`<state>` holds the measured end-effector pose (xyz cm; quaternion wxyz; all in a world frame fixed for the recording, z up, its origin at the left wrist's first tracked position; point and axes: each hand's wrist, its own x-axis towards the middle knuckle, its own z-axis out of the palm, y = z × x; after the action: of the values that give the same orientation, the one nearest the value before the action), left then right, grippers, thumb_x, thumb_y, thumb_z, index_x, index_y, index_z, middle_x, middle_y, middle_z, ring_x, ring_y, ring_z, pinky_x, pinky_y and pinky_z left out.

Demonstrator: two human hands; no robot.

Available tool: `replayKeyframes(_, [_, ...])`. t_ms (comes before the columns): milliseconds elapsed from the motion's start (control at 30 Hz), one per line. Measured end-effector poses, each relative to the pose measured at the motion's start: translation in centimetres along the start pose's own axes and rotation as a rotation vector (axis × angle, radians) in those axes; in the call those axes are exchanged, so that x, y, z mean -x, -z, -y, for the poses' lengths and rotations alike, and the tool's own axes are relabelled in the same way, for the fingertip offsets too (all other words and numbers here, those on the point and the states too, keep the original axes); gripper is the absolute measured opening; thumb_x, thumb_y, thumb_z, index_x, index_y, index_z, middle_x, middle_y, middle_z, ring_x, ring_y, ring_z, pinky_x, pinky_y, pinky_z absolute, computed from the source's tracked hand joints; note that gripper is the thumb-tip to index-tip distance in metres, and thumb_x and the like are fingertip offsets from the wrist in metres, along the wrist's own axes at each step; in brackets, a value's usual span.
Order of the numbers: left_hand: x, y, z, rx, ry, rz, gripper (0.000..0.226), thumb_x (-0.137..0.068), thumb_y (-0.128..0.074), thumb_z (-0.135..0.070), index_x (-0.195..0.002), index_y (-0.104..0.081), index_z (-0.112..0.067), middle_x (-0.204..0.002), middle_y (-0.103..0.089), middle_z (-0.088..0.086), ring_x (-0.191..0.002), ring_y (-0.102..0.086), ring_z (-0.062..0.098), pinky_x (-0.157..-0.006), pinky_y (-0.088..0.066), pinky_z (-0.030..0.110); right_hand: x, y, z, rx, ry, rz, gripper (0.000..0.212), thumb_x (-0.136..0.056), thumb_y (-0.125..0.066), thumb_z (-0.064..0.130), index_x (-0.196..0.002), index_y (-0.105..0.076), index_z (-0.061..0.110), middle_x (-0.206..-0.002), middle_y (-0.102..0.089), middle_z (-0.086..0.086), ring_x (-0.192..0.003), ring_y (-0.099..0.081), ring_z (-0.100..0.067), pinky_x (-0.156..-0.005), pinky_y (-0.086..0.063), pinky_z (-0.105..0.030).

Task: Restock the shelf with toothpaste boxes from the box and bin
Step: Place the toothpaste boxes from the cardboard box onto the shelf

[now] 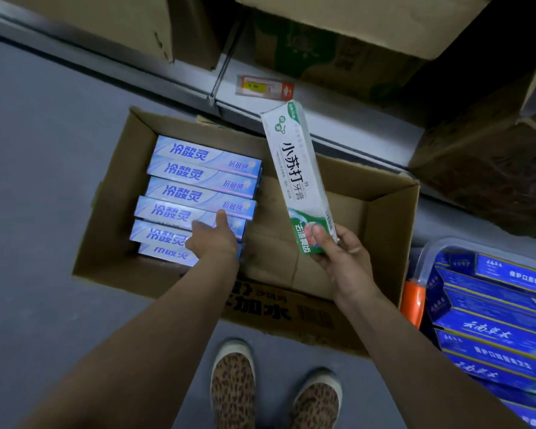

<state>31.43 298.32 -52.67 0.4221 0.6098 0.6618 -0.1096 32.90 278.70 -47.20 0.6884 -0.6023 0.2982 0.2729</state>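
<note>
Cardboard box (pixel 118 193) open on the floor, against the shelf's front edge, so stock within easy reach from above. Pale blue toothpaste boxes (pixel 198 193) stacked flat along its left wall, right half bare. Left hand (pixel 212 239) lowered onto the stack, fingers fairly straight and touching the top packs, nothing gripped yet; probably choosing the next one. Right hand (pixel 342 252) pinching the lower end of a green-and-white toothpaste box (pixel 297 174), tilted up toward the shelf edge (pixel 347 140), likely bound there. Clear bin (pixel 427 258) of dark blue boxes (pixel 492 332) beside the carton's right wall.
</note>
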Motion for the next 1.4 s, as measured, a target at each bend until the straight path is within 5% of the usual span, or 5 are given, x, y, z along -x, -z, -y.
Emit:
replayKeyframes(133, [0.5,-0.5,0.7,0.039,-0.088,-0.081,0.052,-0.100,-0.051,-0.049,-0.136,-0.052,-0.011,-0.139,-0.043,0.021,-0.109,-0.055,0.031,-0.085,-0.042,0.037,-0.3,0.4,-0.8,-0.014,-0.029,-0.002,0.041,-0.078,-0.079,0.023,-0.115,-0.067,0.009,-0.105,-0.077,-0.004,-0.100,-0.073,-0.018,-0.081,-0.058,-0.029])
replayKeyframes(467, [-0.1,0.5,1.3,0.099,0.170,-0.308,0.096,-0.084,-0.072,-0.054,-0.154,-0.023,-0.010,-0.156,-0.026,0.014,-0.141,-0.030,0.033,-0.113,-0.028,0.046,-0.3,0.7,-1.1,-0.026,-0.013,0.037,0.042,-0.073,-0.078,0.025,-0.111,-0.069,0.009,-0.107,-0.076,-0.009,-0.097,-0.073,-0.018,-0.074,-0.058,-0.024])
replayKeyframes(1000, [1.3,3.4,2.1,0.393,0.348,-0.062,0.071,-0.087,-0.074,-0.045,-0.141,-0.043,-0.010,-0.135,-0.055,0.015,-0.121,-0.056,0.036,-0.098,-0.052,0.047,2.4,0.0,-0.7,-0.026,-0.018,-0.006,0.049,-0.068,-0.079,0.030,-0.110,-0.069,0.008,-0.100,-0.078,-0.005,-0.087,-0.073,-0.011,-0.069,-0.058,-0.021])
replayKeyframes(1233, [8.3,7.4,0.4,0.627,0.341,0.070,0.051,-0.083,-0.081,-0.037,-0.115,-0.052,-0.010,-0.111,-0.061,0.009,-0.090,-0.060,0.025,-0.082,-0.055,0.041,8.5,-0.1,4.0,-0.058,-0.011,-0.027,0.031,-0.072,-0.078,0.029,-0.098,-0.071,0.013,-0.096,-0.078,-0.002,-0.083,-0.073,-0.008,-0.066,-0.057,-0.021])
replayKeyframes(1400, [15.9,11.6,-4.1,0.859,0.276,0.221,0.032,-0.085,-0.080,-0.022,-0.106,-0.058,-0.010,-0.116,-0.070,0.013,-0.096,-0.070,0.028,-0.071,-0.060,0.035,14.4,0.1,9.3,-0.133,0.033,-0.075,0.028,-0.085,-0.075,0.019,-0.109,-0.069,0.005,-0.102,-0.076,-0.008,-0.087,-0.072,-0.013,-0.068,-0.056,-0.023])
